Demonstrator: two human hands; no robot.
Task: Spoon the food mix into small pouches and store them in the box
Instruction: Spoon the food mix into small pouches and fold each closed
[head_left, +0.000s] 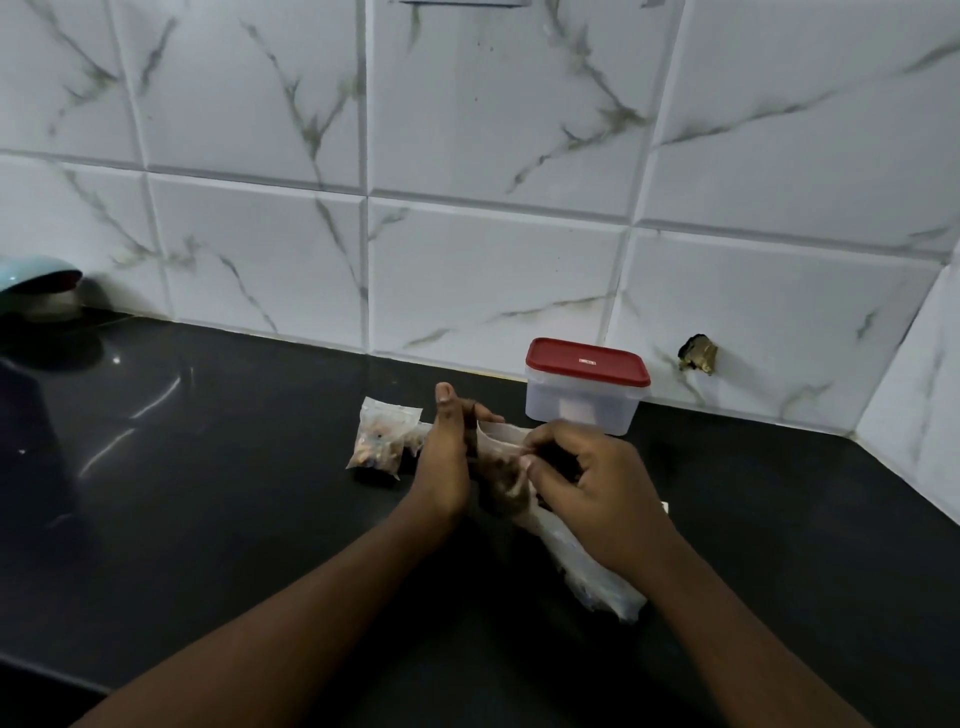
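1. The right hand (587, 483) has its fingers curled, and the fingertips (525, 461) pinch the near edge of a small pouch (498, 470) of clear plastic.
2. The left hand (447, 452) stands edge-on against the left side of that pouch. Its thumb is raised and free, and its fingers reach fairly straight behind the pouch's open top, touching it rather than closing round it.
3. The small pouch is held between the two hands, just above the counter (234, 467). Its mouth points up and away from the person, and brown food mix shows dimly through the plastic. How full it is cannot be told.
4. Under the right hand and wrist lies a large bag (597, 582) of clear plastic. It stretches along the counter toward the lower right, and its contents are blurred.
5. Just left of the left hand, a filled pouch (382, 441) lies flat on the counter with brownish mix inside. A second one seems to lie behind it, mostly hidden by the hand.
6. Beyond the hands, near the wall, stands the box (582, 408). It is translucent, with its red lid (587, 361) on.
7. The counter is black and glossy, and the tiled wall (493, 156) behind it is white with grey veins.
8. At the far left edge sits a pale blue object (36, 280), only partly in view.
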